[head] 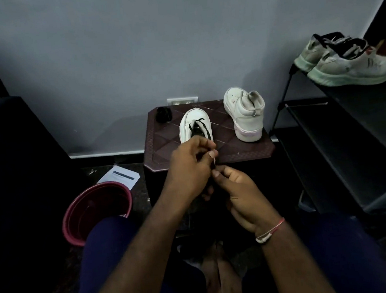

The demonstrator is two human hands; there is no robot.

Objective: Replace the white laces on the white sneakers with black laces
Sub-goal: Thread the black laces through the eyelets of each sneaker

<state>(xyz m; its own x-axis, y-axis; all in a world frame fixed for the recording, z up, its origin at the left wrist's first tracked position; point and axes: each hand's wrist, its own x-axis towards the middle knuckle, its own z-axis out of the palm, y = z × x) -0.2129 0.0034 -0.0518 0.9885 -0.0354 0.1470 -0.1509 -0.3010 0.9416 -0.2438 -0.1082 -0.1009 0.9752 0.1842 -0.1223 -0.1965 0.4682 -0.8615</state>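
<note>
Sneaker 1 [193, 123]: counter [246, 151] front edge, mid; black lace [207, 132] in lower eyelets, part done.
L hand [189, 167]: pinches lace.
R hand [240, 189]: pinches lace end.
Sneaker 2 [245, 113]: back-right corner, unlaced, to do.

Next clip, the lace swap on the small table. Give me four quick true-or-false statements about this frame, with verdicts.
1. The left hand and the right hand both pinch the black lace of the near sneaker. True.
2. The second sneaker lies on the floor. False: it stands on the table, to the right of the near one.
3. A red bucket stands on the floor at the person's left. True.
4. The rack on the right holds only a folded towel. False: a pair of pale sneakers sits on its top shelf.
</note>
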